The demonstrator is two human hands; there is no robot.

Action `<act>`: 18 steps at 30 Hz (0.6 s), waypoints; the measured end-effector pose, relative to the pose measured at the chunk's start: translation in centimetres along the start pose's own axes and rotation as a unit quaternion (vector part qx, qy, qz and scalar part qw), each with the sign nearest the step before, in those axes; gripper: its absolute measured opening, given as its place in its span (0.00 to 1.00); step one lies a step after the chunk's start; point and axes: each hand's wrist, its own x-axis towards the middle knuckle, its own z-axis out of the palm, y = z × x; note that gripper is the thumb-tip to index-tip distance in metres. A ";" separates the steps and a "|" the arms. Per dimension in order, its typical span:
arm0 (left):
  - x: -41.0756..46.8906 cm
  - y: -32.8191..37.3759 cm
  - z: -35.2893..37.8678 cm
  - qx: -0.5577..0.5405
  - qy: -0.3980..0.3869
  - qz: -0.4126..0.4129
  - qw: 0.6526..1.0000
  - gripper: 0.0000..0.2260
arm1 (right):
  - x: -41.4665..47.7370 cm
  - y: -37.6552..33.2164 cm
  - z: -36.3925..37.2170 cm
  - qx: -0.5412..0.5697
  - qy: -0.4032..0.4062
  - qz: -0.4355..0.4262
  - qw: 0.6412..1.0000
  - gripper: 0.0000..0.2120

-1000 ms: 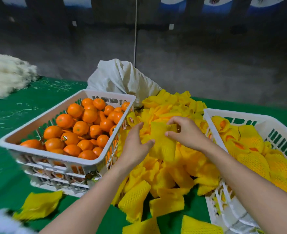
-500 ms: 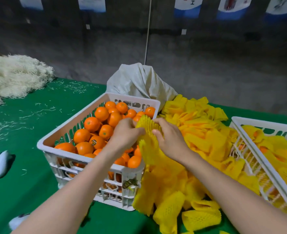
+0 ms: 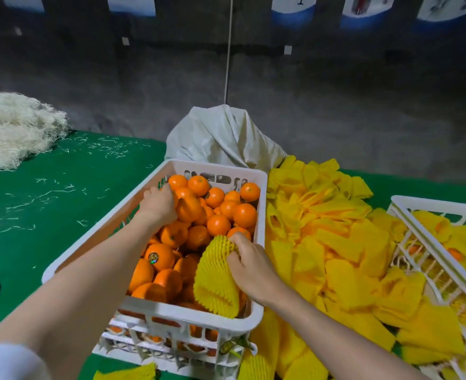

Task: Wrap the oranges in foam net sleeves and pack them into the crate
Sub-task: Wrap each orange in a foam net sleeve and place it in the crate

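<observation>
A white crate (image 3: pixel 221 171) in the middle holds a heap of bare oranges (image 3: pixel 218 224). My left hand (image 3: pixel 159 202) reaches into its far left part, fingers curled round an orange (image 3: pixel 189 208) in the heap. My right hand (image 3: pixel 249 263) grips a yellow foam net sleeve (image 3: pixel 215 278) over the crate's near right corner, its open mouth facing down toward me. A pile of loose yellow sleeves (image 3: pixel 333 242) lies right of the crate. A second white crate (image 3: pixel 418 200) at the far right holds wrapped oranges (image 3: pixel 462 242).
A tied grey-white sack (image 3: pixel 223 135) stands behind the orange crate. A heap of pale shredded fibre (image 3: pixel 12 130) lies at the far left of the green table (image 3: pixel 62 209), with strands scattered. Loose sleeves lie near the front edge (image 3: pixel 127 374).
My left hand let go of the sleeve and moved into the crate onto an orange. My right hand carried the sleeve over the crate's near right corner. The view shifted left.
</observation>
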 end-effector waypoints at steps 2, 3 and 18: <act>1.0 -0.6 1.1 0.028 -0.001 0.010 1.000 0.29 | 0.1 0.1 0.1 0.009 0.005 0.002 1.000 0.16; 1.3 -0.9 1.7 0.018 0.017 0.014 1.000 0.28 | 0.1 0.2 0.1 0.011 0.006 0.002 1.000 0.15; -8.1 4.5 -3.4 -0.814 -0.269 -0.064 0.511 0.28 | -0.4 -0.6 -2.6 0.261 0.020 0.064 0.963 0.10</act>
